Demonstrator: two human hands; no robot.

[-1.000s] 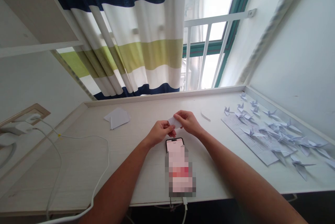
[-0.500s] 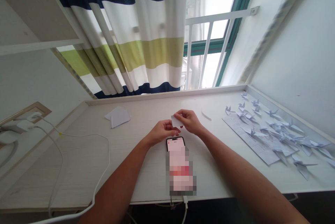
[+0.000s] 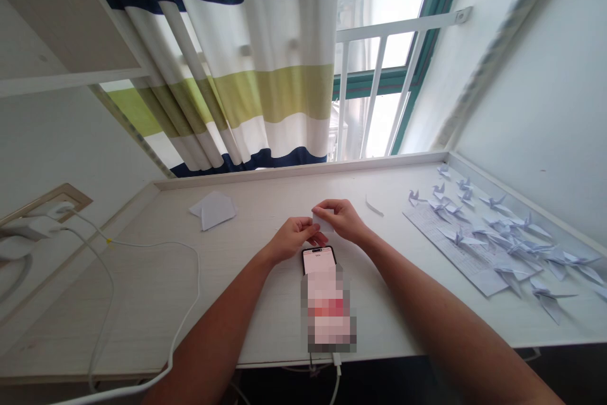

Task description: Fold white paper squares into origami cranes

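The left hand (image 3: 298,238) and right hand (image 3: 342,219) have been drawn slightly closer together; a small white paper piece (image 3: 322,220) is pinched between both, held just above a black-framed smartphone (image 3: 318,259) on the pale tabletop (image 3: 142,310).

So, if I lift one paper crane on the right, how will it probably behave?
One folded paper crane will likely feel very light, since it looks like thin paper. Its pointed wings could probably bend easily. It may tip, resting on narrow folds.

Bare forearms (image 3: 208,345) taper to narrower wrists, ending in the left hand (image 3: 294,239) and the right hand (image 3: 343,219)
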